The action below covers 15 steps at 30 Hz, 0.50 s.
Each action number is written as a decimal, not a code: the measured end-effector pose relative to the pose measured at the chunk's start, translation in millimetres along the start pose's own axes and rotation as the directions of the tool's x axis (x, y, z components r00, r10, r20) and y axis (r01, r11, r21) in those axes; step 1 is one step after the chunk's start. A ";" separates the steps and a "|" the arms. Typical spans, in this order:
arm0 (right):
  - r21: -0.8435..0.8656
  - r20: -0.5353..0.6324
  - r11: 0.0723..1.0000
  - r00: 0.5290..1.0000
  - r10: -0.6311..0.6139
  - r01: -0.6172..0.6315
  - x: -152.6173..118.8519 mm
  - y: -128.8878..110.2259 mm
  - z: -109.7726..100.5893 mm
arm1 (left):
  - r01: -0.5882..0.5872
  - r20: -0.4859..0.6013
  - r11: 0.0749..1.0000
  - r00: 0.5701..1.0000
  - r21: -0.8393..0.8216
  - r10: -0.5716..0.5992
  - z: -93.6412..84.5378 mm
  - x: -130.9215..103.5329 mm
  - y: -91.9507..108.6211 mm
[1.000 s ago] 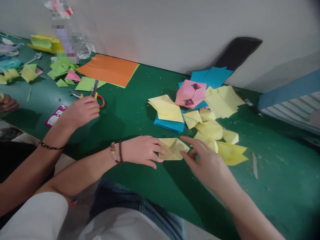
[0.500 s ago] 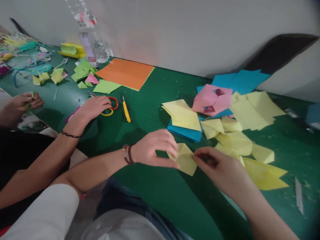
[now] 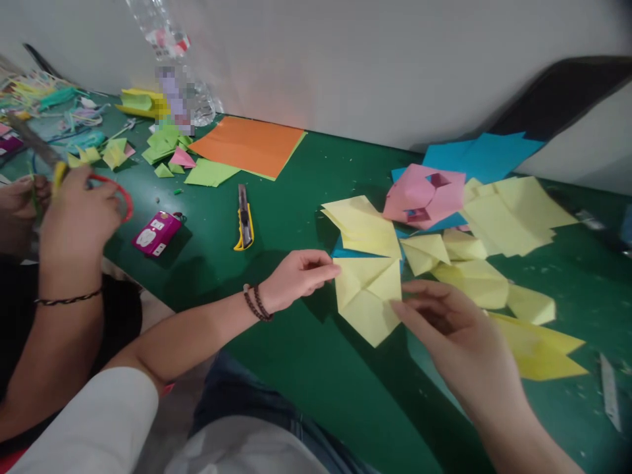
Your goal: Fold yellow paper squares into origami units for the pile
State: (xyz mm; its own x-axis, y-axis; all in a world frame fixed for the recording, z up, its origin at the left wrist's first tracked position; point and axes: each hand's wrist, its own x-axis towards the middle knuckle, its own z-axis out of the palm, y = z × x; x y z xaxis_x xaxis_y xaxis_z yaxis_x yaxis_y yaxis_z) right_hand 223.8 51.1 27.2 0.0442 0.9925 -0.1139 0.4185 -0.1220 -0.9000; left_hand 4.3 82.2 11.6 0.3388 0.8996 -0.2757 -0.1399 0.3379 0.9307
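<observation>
A creased pale yellow paper point(image 3: 369, 299) hangs just over the green table, its pointed end toward me. My left hand point(image 3: 295, 280) pinches its upper left corner between thumb and fingers. At the paper's right edge is my right hand point(image 3: 451, 322), thumb and fingers bent round that edge and closed on it. Behind the held sheet lie more pale yellow sheets point(image 3: 368, 227) on blue paper point(image 3: 343, 249). Several folded yellow pieces point(image 3: 471, 282) rest to the right, beside a pink folded paper shape point(image 3: 425, 196).
At the left, a co-worker's hand point(image 3: 81, 210) holds red-handled scissors point(image 3: 121, 191). A yellow cutter point(image 3: 244, 220) and a purple box point(image 3: 157, 234) lie left of centre. Orange paper point(image 3: 249, 145) and a clear bottle point(image 3: 202, 102) are farther back. A metal blade point(image 3: 609, 392) lies at right.
The held yellow paper is raised and spread wider, showing its creases. My left hand moved to its upper left corner. The co-worker's hand lifted the scissors leftward, uncovering the purple box.
</observation>
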 end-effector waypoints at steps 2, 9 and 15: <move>-0.014 -0.019 0.999 0.999 -0.033 0.033 -5.2 -3.4 1.5 | 0.032 0.029 0.998 0.999 -0.063 -0.030 0.6 -0.5 0.2; 0.026 -0.033 0.998 0.998 -0.053 0.054 -16.0 -12.2 6.5 | 0.043 0.079 0.998 0.996 -0.048 -0.039 1.8 -2.4 0.1; 0.001 -0.016 0.997 0.997 -0.079 0.079 -11.9 -7.7 1.5 | 0.063 0.115 0.998 0.991 0.018 -0.065 -0.3 -3.2 0.7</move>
State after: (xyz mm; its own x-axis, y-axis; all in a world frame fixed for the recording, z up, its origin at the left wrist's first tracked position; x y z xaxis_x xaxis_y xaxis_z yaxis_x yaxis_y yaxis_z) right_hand 218.7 40.3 34.9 0.0253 0.9990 -0.0361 0.4196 -0.0434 -0.9067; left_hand 2.8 79.7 13.1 0.4514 0.8382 -0.3059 -0.1019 0.3890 0.9156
